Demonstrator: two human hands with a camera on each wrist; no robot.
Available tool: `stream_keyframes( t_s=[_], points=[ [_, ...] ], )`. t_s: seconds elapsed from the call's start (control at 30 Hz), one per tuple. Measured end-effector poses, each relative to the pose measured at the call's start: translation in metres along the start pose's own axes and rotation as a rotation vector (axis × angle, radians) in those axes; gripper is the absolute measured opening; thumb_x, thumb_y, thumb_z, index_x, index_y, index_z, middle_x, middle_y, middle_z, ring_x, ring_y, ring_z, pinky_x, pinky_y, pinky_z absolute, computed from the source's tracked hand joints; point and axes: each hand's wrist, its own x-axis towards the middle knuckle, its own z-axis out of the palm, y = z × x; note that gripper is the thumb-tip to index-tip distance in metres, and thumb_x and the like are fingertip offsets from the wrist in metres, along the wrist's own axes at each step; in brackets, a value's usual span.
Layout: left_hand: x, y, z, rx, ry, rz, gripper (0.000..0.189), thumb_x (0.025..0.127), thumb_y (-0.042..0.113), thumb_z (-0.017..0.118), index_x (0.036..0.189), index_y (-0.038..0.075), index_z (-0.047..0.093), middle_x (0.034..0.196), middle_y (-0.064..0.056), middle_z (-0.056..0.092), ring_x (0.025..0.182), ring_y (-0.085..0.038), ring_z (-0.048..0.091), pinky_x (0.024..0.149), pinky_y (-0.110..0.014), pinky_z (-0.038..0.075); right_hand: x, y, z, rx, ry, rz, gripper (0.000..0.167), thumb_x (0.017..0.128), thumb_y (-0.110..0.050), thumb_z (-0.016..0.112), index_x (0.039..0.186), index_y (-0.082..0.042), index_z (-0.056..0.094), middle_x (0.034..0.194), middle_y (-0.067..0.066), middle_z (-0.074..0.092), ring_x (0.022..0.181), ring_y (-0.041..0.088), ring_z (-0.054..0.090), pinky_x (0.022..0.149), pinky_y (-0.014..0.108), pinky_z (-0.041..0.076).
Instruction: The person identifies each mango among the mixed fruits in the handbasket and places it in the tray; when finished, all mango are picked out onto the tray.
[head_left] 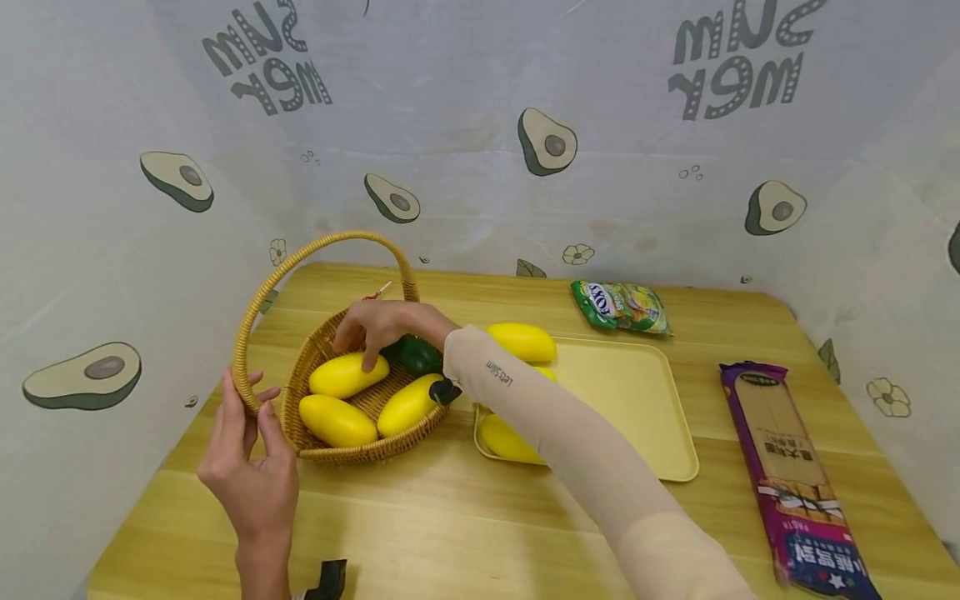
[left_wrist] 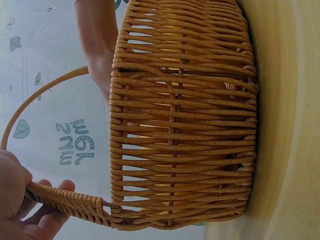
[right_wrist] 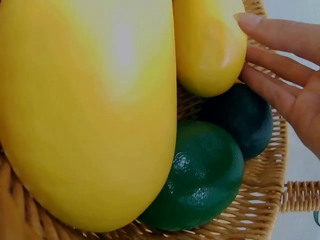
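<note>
My left hand (head_left: 251,467) grips the handle (head_left: 243,333) of a wicker basket (head_left: 375,452); in the left wrist view its fingers wrap the handle's lower end. My right hand (head_left: 382,323) reaches into the basket. Its thumb touches the end of a yellow mango (head_left: 347,376), and the other fingers lie fairly straight along the fruit's far side in the right wrist view. Two more mangoes, one at the front left (head_left: 337,422) and one at the right (head_left: 407,406), lie in the basket. Behind them sit two dark green rounded fruits (right_wrist: 200,175), partly covered by the hand in the head view.
Right of the basket, a pale yellow tray (head_left: 622,400) bears several mangoes (head_left: 521,342) on its left side, partly hidden by my right sleeve. A green candy bag (head_left: 621,307) lies behind the tray. A long pasta pack (head_left: 795,475) lies at the right.
</note>
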Motion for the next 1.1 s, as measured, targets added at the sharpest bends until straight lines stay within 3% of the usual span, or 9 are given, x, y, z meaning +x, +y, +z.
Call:
stream_keyframes(
  t_s=[0.27,0.6,0.8,1.1],
  points=[
    [0.0,0.001,0.002,-0.004,-0.008,-0.006,0.061,0.095,-0.024,0.061,0.152,-0.003,0.058,0.127,-0.03,0.072,0.106,0.006,0.07,0.095,-0.008,0.054,0.006,0.0,0.005,-0.097,-0.023,0.044,0.065,0.091,-0.002,0.086,0.151,-0.006,0.063,0.15,0.01,0.065,0.138,0.02,0.061,0.105,0.016,0.052],
    [-0.001,0.0,0.001,0.015,0.0,-0.007,0.061,0.096,-0.022,0.061,0.153,-0.001,0.058,0.127,-0.029,0.073,0.105,0.006,0.07,0.094,-0.007,0.054,0.009,-0.008,0.01,-0.275,-0.029,0.017,0.072,0.088,-0.012,0.091,0.153,-0.006,0.06,0.144,0.008,0.067,0.129,0.018,0.063,0.101,0.019,0.055],
    [-0.003,-0.001,0.001,0.017,-0.005,-0.009,0.061,0.096,-0.023,0.061,0.153,0.0,0.058,0.126,-0.029,0.073,0.104,0.006,0.07,0.094,-0.007,0.054,-0.003,-0.012,0.005,-0.232,-0.011,0.013,0.081,0.09,-0.013,0.09,0.16,-0.004,0.051,0.145,0.01,0.067,0.129,0.018,0.064,0.1,0.017,0.055],
    [-0.003,0.001,0.001,0.005,0.01,-0.017,0.061,0.096,-0.024,0.058,0.153,-0.002,0.057,0.124,-0.032,0.073,0.103,0.007,0.07,0.093,-0.007,0.055,-0.032,-0.015,-0.01,-0.164,0.047,-0.023,0.068,0.093,-0.01,0.086,0.154,-0.002,0.058,0.144,0.012,0.068,0.131,0.018,0.064,0.102,0.017,0.054]
  ],
)
